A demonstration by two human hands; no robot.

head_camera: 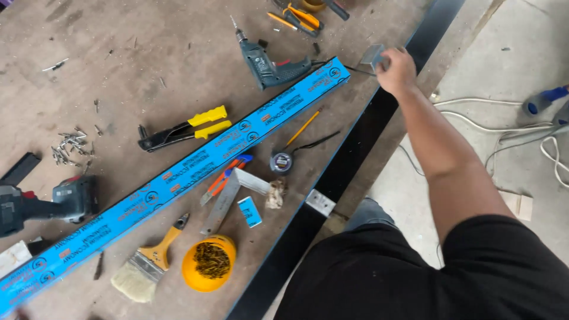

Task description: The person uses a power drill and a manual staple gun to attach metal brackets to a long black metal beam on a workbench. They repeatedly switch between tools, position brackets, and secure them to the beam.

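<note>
Workbench clutter below an outstretched right arm.
Nearest, a yellow bowl of dark screws [208, 263]; beyond it the long blue-filmed metal profile [178, 184]; farthest, the right hand [396, 71] grips a small grey metal bracket [371, 57] beside the profile's far end.

right hand [396, 70] gripping small grey metal piece [372, 57], beside blue-wrapped bar [178, 181]

Left of hands out of frame — blue profile [178, 178] cut off bottom-left.
</note>
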